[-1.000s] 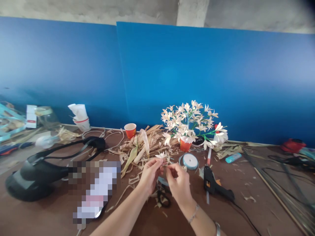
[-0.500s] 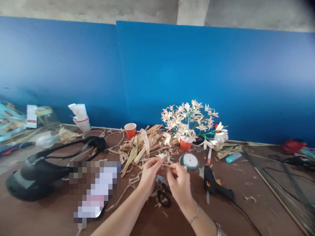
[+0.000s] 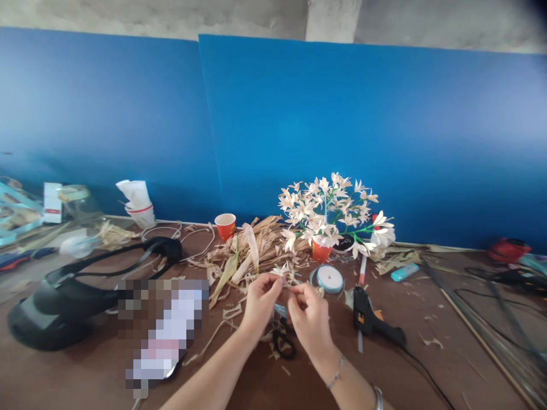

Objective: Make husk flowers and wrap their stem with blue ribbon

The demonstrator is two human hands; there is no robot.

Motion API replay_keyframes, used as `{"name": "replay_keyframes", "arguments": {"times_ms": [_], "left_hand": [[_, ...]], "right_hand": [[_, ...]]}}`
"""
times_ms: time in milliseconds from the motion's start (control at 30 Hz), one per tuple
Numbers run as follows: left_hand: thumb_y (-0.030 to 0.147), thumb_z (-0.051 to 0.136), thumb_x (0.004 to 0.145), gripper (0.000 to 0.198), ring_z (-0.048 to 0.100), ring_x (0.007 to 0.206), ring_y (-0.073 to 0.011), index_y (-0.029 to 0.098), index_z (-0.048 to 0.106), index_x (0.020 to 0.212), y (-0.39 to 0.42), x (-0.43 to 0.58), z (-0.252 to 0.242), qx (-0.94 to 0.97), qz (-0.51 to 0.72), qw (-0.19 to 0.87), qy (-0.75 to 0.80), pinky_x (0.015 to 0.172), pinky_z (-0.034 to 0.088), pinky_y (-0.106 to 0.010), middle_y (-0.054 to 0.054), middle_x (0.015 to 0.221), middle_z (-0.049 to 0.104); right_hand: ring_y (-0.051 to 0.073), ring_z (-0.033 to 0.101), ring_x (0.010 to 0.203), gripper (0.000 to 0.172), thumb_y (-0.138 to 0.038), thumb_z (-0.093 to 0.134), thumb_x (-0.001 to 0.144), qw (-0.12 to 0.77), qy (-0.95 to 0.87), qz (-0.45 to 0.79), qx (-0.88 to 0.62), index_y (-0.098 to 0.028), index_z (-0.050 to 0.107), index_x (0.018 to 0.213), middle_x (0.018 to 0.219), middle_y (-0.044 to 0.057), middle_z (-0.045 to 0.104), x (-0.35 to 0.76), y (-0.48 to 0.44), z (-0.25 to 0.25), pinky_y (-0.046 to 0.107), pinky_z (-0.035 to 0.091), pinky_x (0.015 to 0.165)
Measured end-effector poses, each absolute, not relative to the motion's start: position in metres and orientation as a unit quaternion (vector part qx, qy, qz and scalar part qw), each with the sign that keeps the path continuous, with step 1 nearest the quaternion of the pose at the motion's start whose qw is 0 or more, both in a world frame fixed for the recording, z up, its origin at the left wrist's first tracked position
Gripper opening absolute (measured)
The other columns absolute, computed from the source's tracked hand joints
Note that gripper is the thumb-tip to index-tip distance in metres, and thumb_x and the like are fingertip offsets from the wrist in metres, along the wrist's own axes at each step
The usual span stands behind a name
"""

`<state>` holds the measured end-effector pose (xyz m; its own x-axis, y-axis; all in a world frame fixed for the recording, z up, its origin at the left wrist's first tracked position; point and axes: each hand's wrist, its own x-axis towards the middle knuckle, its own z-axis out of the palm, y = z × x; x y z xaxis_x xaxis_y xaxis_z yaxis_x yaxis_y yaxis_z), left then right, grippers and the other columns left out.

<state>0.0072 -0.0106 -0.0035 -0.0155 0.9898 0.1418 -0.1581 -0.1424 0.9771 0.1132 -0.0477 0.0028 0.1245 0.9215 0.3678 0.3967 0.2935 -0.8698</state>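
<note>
My left hand (image 3: 260,300) pinches a small cream husk flower (image 3: 282,270) by its base, a little above the brown table (image 3: 431,319). My right hand (image 3: 311,319) is closed in a pinch right beside it, its fingertips at the flower's stem. Black-handled scissors (image 3: 284,343) lie on the table just under both hands. Behind them lies a heap of dried corn husks (image 3: 250,250). An orange cup holding a bouquet of finished cream flowers (image 3: 331,213) stands further back.
A black glue gun (image 3: 372,322) with its cord lies right of my hands, a roll of pale ribbon (image 3: 329,279) behind them. A black headset (image 3: 72,293) sits at left, a red paper cup (image 3: 225,225) near the blue wall, wires and sticks at far right.
Both hands have stayed together on the small flower, with only slight finger shifts; the view has drifted a little.
</note>
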Motion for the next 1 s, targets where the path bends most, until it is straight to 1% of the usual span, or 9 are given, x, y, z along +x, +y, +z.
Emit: {"name": "replay_keyframes", "arguments": {"times_ms": [267,333,500,700,833,1000], "left_hand": [[0.025,0.057,0.069,0.013,0.047,0.05,-0.0093,0.014,0.055,0.063,-0.0117,0.0091,-0.0009,0.502,0.578,0.485,0.423,0.05,0.042,-0.02,0.003,0.054,0.051],[0.025,0.057,0.069,0.014,0.047,0.05,-0.009,0.014,0.054,0.062,-0.0121,0.0086,0.0008,0.498,0.58,0.493,0.417,0.05,0.041,-0.019,0.003,0.053,0.051],[0.03,0.057,0.072,0.016,0.048,0.05,-0.0083,0.015,0.053,0.068,-0.0141,0.0083,0.0025,0.481,0.58,0.535,0.382,0.05,0.041,-0.019,0.003,0.057,0.052],[0.033,0.064,0.067,0.022,0.044,0.049,-0.0062,0.015,0.053,0.066,-0.0146,0.0118,0.0004,0.447,0.587,0.56,0.379,0.047,0.037,-0.017,0.005,0.055,0.05],[0.035,0.065,0.066,0.023,0.04,0.045,-0.0049,0.014,0.054,0.063,-0.0154,0.0133,0.0004,0.422,0.582,0.589,0.37,0.044,0.032,-0.015,0.006,0.052,0.048],[0.036,0.065,0.066,0.025,0.038,0.044,-0.0046,0.013,0.057,0.064,-0.0173,0.0132,0.0028,0.421,0.575,0.592,0.376,0.042,0.03,-0.016,0.005,0.051,0.047]], "right_hand": [[0.011,0.052,0.046,0.012,-0.026,0.047,0.08,0.522,-0.604,0.268,-0.539,-0.018,0.051,0.073,0.054,-0.001,0.055,0.1122,-0.0494,0.0023,0.02,0.04,0.044],[0.012,0.052,0.046,0.012,-0.027,0.047,0.08,0.525,-0.6,0.277,-0.537,-0.018,0.051,0.073,0.054,-0.001,0.055,0.1119,-0.0485,0.0025,0.02,0.041,0.044],[0.012,0.051,0.044,0.013,-0.028,0.047,0.081,0.531,-0.593,0.299,-0.526,-0.018,0.051,0.074,0.053,-0.001,0.054,0.1107,-0.0473,0.0032,0.02,0.039,0.041],[0.012,0.053,0.046,0.013,-0.028,0.046,0.082,0.532,-0.599,0.296,-0.521,-0.018,0.049,0.074,0.056,0.0,0.056,0.1101,-0.0479,0.0007,0.02,0.04,0.043],[0.012,0.053,0.047,0.011,-0.027,0.045,0.082,0.534,-0.602,0.293,-0.516,-0.019,0.048,0.076,0.057,-0.001,0.056,0.1097,-0.0468,-0.0016,0.021,0.041,0.044],[0.013,0.054,0.049,0.01,-0.026,0.045,0.082,0.542,-0.603,0.294,-0.506,-0.018,0.047,0.077,0.058,0.0,0.057,0.1098,-0.0465,-0.0015,0.021,0.042,0.046]]}}
